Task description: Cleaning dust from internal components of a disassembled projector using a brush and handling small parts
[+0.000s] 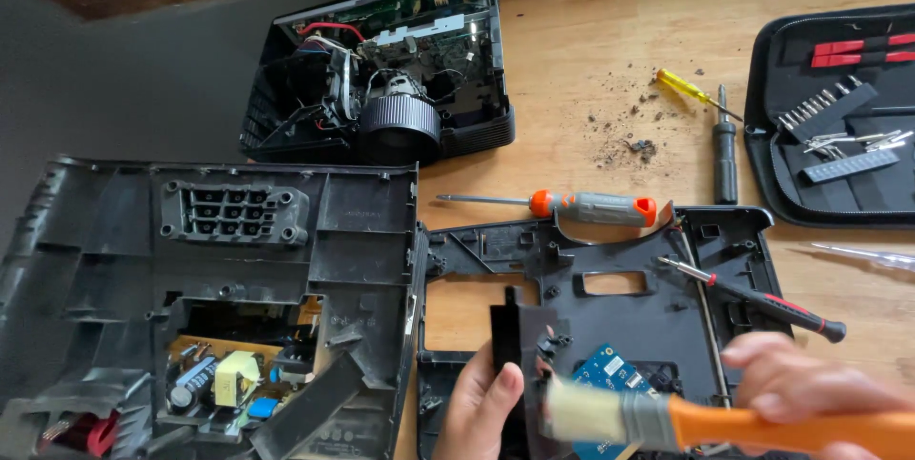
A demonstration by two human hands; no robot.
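The right hand [810,388], at about 5 o'clock, has its fingers curled tight around the orange handle of a paintbrush [667,420] whose pale bristles reach toward 9 o'clock, blurred. The left hand [481,408], at 6 o'clock, pinches a flat black plastic piece [507,346] upright between thumb and fingers, just beside the bristles. Both sit over a black plastic cover panel [658,303] on the wooden surface [591,40], with one blue circuit board [610,369] showing under the brush. I count four screwdrivers lying about: a grey-and-orange screwdriver [572,204], a black-and-red one [762,301], a yellow one [691,90], a black one [725,150]. One open tool case [839,117] lies at 2 o'clock.
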